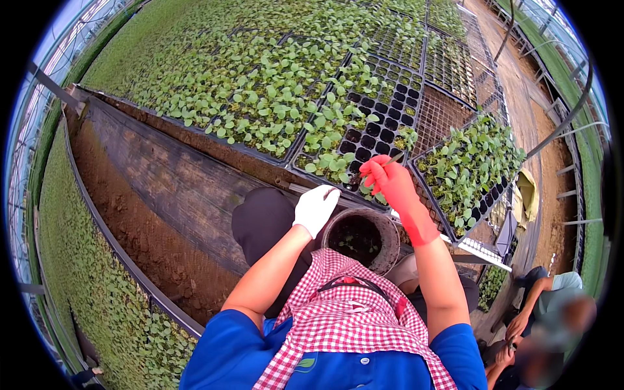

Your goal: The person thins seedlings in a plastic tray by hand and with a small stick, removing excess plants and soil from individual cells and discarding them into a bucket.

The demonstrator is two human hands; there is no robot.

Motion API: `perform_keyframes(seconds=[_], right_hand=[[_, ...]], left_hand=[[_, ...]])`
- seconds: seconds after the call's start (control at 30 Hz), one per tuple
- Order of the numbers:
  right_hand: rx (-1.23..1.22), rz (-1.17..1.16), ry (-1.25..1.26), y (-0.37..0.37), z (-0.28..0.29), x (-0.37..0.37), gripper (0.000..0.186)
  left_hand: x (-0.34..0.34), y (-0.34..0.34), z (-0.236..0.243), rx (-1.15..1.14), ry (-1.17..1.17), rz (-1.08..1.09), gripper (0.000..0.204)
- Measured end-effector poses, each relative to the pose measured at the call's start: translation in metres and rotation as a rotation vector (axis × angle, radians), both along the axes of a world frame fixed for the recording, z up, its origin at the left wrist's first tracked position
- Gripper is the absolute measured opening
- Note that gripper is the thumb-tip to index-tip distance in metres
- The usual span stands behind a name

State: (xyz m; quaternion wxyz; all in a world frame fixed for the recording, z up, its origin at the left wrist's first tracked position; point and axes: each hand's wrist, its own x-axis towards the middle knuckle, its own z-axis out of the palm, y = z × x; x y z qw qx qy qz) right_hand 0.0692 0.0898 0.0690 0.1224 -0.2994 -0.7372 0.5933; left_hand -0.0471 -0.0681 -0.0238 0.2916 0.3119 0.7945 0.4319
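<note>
My left hand, in a white glove, is closed with its fingertips pressed together over the near edge of a seedling tray. Whatever it pinches, if anything, is too small to make out. A red rubber glove covers my right hand, closed around a thin dark stick-like tool that juts up past the fingers. Beneath both hands lies a black cell tray, with green seedlings along its left side and several bare cells on its right. A round bucket with dark contents stands between my knees, below the hands.
A full seedling tray sits tilted at the right, by an unplanted grid tray. Dense seedlings spread far left. Dark ground cloth and bare soil lie left. Another person is at lower right.
</note>
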Motion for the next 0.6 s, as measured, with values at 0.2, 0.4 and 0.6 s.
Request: perform_keyframes(seconds=[0.2, 0.4, 0.6], right_hand=[[0.163, 0.045, -0.187, -0.011, 0.007, -0.037, 0.020], [0.482, 0.153, -0.338, -0.014, -0.003, -0.063, 0.022], [0.131, 0.009, -0.237, -0.023, -0.033, -0.062, 0.024]], left_hand=[[-0.007, -0.001, -0.024, 0.173, -0.813, 0.207, 0.029], [-0.004, 0.003, -0.024, 0.256, -1.075, 0.334, 0.024], [-0.003, 0.008, -0.033, 0.302, -1.035, 0.324, 0.020]])
